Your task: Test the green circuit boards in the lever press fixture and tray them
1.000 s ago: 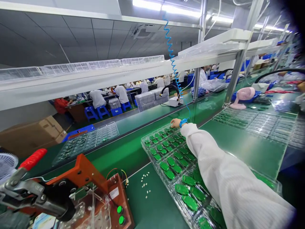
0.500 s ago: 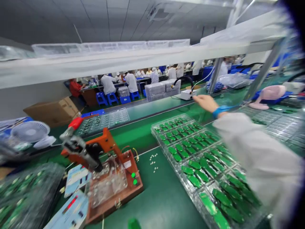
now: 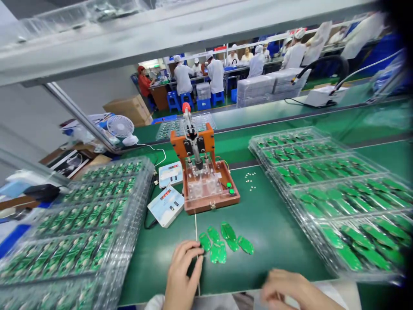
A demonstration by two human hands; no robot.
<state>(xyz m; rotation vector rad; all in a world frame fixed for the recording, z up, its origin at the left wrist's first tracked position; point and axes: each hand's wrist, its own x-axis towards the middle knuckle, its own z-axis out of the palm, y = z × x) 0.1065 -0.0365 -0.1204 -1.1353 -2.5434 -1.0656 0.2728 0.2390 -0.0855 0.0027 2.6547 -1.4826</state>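
Several small green circuit boards [image 3: 228, 234] lie in a loose group on the green work surface. My left hand [image 3: 183, 273] is at their left edge, thumb and fingers apart, its fingertips close to the leftmost board [image 3: 204, 242]; whether they touch it I cannot tell. At the front edge of the surface, right of the boards, is my right hand [image 3: 287, 287], its fingers curled and smeared by motion. Behind the boards stands a test fixture [image 3: 211, 200] with a wooden base, an orange frame and a red-tipped lever.
Clear trays of green boards flank the work area: a left tray stack [image 3: 129, 241] and a right tray stack [image 3: 300, 224]. Two white meter boxes [image 3: 166, 206] adjoin the fixture. Tiny white pieces [image 3: 250, 181] lie right of it. A shelf [image 3: 129, 51] crosses overhead.
The view has swung left and down. My right hand has come back from the far side, beyond the right tray, to the front edge. My left hand and the loose boards now show.
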